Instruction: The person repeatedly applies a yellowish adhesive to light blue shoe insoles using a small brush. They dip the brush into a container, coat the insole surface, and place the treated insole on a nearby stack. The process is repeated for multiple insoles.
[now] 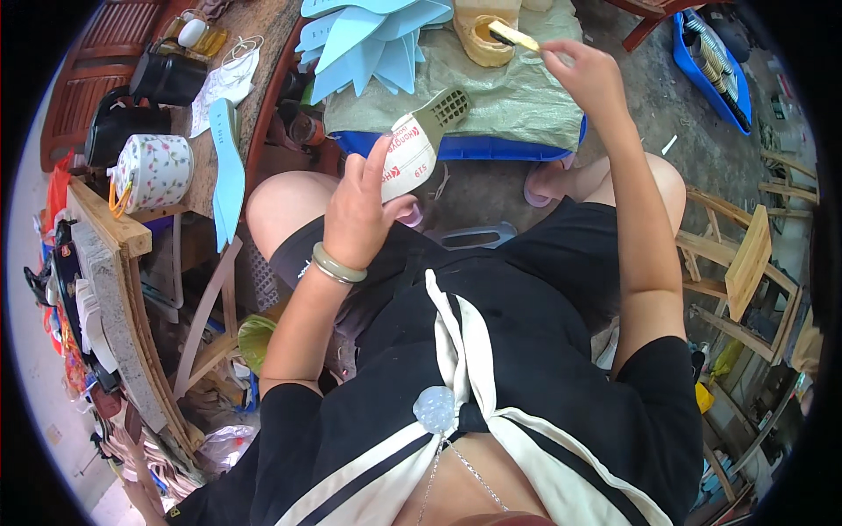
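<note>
My left hand (pixel 358 202), with a bangle at its wrist, grips a shoe insole board (pixel 412 158). The board is white with red print, and its olive heel end has a grid pattern and points away from me. Between the fingers of my right hand (pixel 586 83) is a small brush (pixel 524 39) with a pale handle. Its dark bristles are at the mouth of a crusted yellowish pot (pixel 484 54) holding amber liquid. Left of the pot lies a fanned pile of light-blue insoles (pixel 373 44). Both pot and pile rest on a greenish woven sheet (pixel 526 114).
On the left table stand a floral lidded pot (pixel 156 173) and black mugs (pixel 167 77); more blue insoles (pixel 229 171) overhang its edge. A blue crate (pixel 715 74) sits on the floor at far right, near wooden frames (pixel 745 272). Another person's hand (pixel 136 478) shows at lower left.
</note>
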### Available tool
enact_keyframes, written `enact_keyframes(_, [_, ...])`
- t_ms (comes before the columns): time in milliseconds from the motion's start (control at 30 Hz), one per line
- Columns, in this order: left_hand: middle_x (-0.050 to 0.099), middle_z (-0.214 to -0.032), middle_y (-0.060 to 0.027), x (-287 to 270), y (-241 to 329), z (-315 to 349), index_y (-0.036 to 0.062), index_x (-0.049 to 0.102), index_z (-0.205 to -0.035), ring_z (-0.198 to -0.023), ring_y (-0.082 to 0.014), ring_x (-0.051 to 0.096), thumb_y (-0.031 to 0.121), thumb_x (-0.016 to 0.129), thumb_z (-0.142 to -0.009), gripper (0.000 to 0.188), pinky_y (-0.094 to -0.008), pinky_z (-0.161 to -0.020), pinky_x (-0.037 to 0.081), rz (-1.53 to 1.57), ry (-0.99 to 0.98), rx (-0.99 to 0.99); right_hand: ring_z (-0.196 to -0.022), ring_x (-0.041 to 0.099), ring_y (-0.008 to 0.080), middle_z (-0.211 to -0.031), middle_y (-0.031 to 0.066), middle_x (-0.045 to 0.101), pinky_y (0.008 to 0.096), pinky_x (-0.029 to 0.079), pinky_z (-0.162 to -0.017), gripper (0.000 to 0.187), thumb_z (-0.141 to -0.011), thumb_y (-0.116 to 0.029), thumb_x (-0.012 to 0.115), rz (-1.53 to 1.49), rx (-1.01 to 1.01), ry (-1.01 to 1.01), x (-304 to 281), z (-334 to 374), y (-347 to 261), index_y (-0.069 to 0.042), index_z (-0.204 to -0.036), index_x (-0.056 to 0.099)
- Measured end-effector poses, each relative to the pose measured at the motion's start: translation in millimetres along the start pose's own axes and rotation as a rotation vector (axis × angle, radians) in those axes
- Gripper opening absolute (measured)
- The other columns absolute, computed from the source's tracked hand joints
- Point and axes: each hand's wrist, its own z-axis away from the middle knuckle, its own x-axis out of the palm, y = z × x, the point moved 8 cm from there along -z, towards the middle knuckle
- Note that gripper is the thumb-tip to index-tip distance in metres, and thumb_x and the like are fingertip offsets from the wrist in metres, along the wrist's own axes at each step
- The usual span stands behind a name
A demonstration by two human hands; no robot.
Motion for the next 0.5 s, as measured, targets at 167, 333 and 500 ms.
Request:
enact_keyframes(167, [0.048,-0.090,-0.0135,-43,-13,0,0.0088,0.047,-0.130,-0.080,-0.0323,0.056,-0.007,0.064,-0.068,0.066,-0.0409,-0.065,0.047,-0.163,0.144,-0.012,-0.078,0.066,0.0310,-0.082,0.0131,0.069,0.0390,0.052,-0.074,0.024,-0.079,-0.030,0.060,0.117,-0.074,-0.178,24,-42,-15,-0.014,-0.093,0.072])
enact_keyframes(333, [0.050,-0.076,-0.0120,-68,-24,19,0.0068,0.050,-0.125,-0.076,-0.0305,0.059,-0.001,0.064,-0.079,0.049,-0.0395,-0.064,0.045,-0.078,0.336,-0.012,-0.079,0.066,0.0306,-0.082,0.0131,0.069,0.0396,0.053,-0.073,0.024,-0.079,-0.029,0.059,0.219,-0.121,-0.226,31,-56,-21,-0.014,-0.093,0.072])
enact_keyframes(500, [0.051,-0.073,-0.0022,18,-61,63,0.0084,0.047,-0.109,-0.050,-0.0041,0.041,0.019,0.051,-0.097,0.017,-0.0186,-0.042,0.031,0.989,-0.042,-0.677,-0.074,0.066,0.0308,-0.081,0.0115,0.068,0.0408,0.053,-0.068,0.021,-0.081,-0.028,0.060,0.192,-0.169,-0.154,28,-41,-13,-0.014,-0.093,0.070])
